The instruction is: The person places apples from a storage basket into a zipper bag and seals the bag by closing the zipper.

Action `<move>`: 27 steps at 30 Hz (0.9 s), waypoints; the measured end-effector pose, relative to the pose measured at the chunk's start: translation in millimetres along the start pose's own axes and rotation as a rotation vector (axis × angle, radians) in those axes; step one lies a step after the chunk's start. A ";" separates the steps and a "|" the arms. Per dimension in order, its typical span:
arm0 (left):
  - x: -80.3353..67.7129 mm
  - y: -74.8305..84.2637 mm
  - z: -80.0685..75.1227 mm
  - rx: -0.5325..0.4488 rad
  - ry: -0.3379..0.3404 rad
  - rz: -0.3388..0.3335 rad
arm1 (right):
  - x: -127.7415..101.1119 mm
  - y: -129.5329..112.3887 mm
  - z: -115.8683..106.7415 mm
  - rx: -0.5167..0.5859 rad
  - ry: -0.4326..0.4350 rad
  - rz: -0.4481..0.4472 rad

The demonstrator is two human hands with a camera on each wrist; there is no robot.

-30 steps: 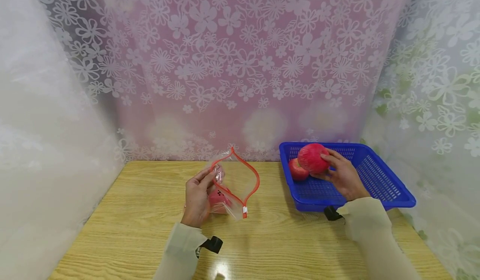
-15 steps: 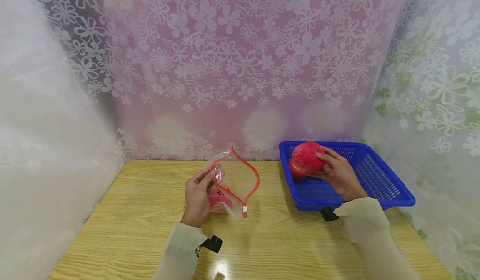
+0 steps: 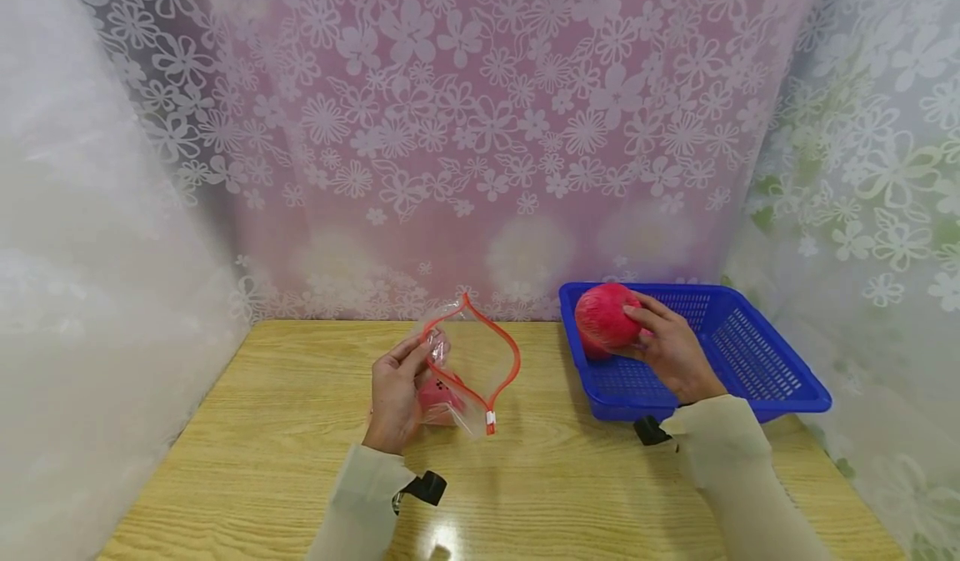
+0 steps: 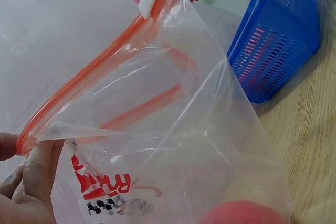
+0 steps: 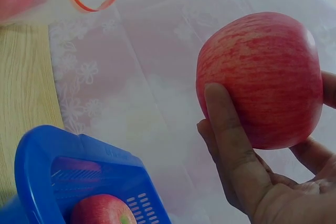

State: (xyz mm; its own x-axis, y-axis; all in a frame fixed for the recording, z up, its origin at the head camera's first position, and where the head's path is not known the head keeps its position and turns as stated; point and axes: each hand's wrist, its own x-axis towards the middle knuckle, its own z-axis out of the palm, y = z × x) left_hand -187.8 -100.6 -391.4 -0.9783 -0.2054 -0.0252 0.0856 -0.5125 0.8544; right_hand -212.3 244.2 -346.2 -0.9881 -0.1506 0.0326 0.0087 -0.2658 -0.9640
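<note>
- The right hand [image 3: 670, 351] holds a big red apple [image 3: 603, 318]. The fingers and thumb curl around it.
- The apple is up in the air, over the left end of the blue basket [image 3: 780, 378]. It does not touch the basket.
- The apple is round, with no long side. In the right wrist view it has thin red and yellow stripes, and I cannot tell where its stem points.
- A second apple [image 5: 100, 210] lies inside the basket, near its left wall. In the head view the held apple hides it.
- The basket sits at the back right corner of the wooden table [image 3: 255, 453].
- The left hand [image 3: 393, 394] pinches one lip of a clear zip bag [image 3: 468, 378]. The thumb and fingertips [image 4: 39, 174] press together on the plastic, just below the orange zip strip.
- The bag stands up near the middle of the table, closer to the back edge. Its mouth is wide open and faces up and toward the basket.
- The long way of the mouth runs from the back of the table toward the front. The white slider [image 4: 148, 0] sits at one end of the zip.
- Another red apple [image 3: 437, 397] rests at the bottom of the bag.
- The bag has red writing and a small black and white check mark on it. The letters are seen from behind and are too creased to read.
- A flower-print curtain [image 3: 480, 127] hangs behind the table.
</note>
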 end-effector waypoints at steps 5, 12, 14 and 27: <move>-0.5 -0.3 -0.1 -0.009 -0.004 -0.001 | 0.6 2.2 3.6 -0.008 -0.007 -0.002; -0.9 0.3 -0.2 0.001 -0.003 -0.004 | 2.7 4.7 10.6 -0.010 -0.032 -0.009; -1.3 0.5 -0.1 -0.003 -0.005 0.000 | 2.9 5.1 12.5 -0.011 -0.025 -0.001; -1.6 1.2 -0.7 -0.021 -0.023 0.008 | 3.1 10.4 27.6 -0.095 -0.037 0.046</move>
State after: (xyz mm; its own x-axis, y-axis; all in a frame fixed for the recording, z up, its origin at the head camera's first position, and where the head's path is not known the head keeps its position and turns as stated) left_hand -186.0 -101.4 -390.7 -0.9818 -0.1900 -0.0064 0.0967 -0.5285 0.8434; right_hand -211.0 214.6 -348.8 -0.9807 -0.1957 -0.0046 0.0378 -0.1663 -0.9854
